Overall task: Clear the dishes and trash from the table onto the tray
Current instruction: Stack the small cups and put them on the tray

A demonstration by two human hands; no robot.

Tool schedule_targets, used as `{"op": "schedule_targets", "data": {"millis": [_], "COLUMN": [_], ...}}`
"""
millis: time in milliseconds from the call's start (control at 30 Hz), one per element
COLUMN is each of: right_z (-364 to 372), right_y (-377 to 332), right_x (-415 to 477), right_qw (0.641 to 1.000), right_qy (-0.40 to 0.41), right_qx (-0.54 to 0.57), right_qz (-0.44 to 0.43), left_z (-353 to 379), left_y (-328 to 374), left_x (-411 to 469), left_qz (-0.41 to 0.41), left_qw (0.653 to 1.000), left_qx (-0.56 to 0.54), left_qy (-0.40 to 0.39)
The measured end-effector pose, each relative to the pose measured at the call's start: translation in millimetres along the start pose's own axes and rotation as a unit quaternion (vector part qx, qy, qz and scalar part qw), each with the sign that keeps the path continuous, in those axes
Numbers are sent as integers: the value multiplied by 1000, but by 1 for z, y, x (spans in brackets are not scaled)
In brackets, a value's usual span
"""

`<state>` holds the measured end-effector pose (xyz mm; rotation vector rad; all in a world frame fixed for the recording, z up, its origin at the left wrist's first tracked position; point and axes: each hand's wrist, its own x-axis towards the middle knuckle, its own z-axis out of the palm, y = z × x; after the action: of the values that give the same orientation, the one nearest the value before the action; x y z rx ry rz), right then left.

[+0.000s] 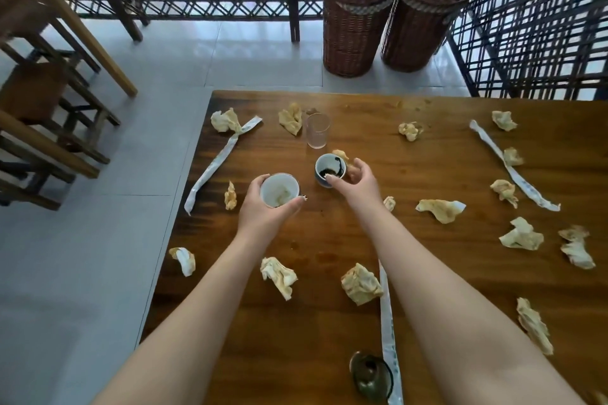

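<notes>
My left hand (260,214) grips a small white cup (279,190) with pale residue inside, held at the table's left part. My right hand (357,186) curls round a second small cup (330,168) stained with dark sauce, thumb on its near rim, fingers on its far side. Just behind them stands an empty clear glass (317,130). Several crumpled stained napkins, such as one napkin (361,283) near my right forearm, lie scattered over the wooden table (427,154). Long paper wrappers (218,159) lie among them. No tray is in view.
A dark spoon (371,375) lies at the near table edge beside a paper strip (389,332). Two wicker baskets (357,20) stand on the floor beyond the table. Wooden chairs (49,102) are at the left. A lattice screen runs along the back.
</notes>
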<state>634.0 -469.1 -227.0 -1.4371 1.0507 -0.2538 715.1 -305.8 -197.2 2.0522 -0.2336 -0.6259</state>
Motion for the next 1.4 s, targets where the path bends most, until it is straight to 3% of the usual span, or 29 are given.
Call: {"op": "schedule_targets", "data": {"millis": [567, 767, 1200, 1400], "right_z": [33, 38, 9, -18], "right_y": [23, 22, -1, -9], "right_x": [61, 62, 26, -2], "right_qw": [970, 961, 976, 981], "right_qy": [73, 91, 126, 165], "right_qx": [-231, -261, -159, -76], "right_qz": [-17, -15, -79, -67], "left_z": [8, 2, 1, 10], "left_y": [-3, -10, 10, 25], "left_x": [63, 73, 75, 64], "left_qz": [-8, -22, 2, 45], "left_qw": [999, 999, 998, 992], "left_qx": [-7, -4, 1, 0], "left_qy": [-33, -34, -70, -116]}}
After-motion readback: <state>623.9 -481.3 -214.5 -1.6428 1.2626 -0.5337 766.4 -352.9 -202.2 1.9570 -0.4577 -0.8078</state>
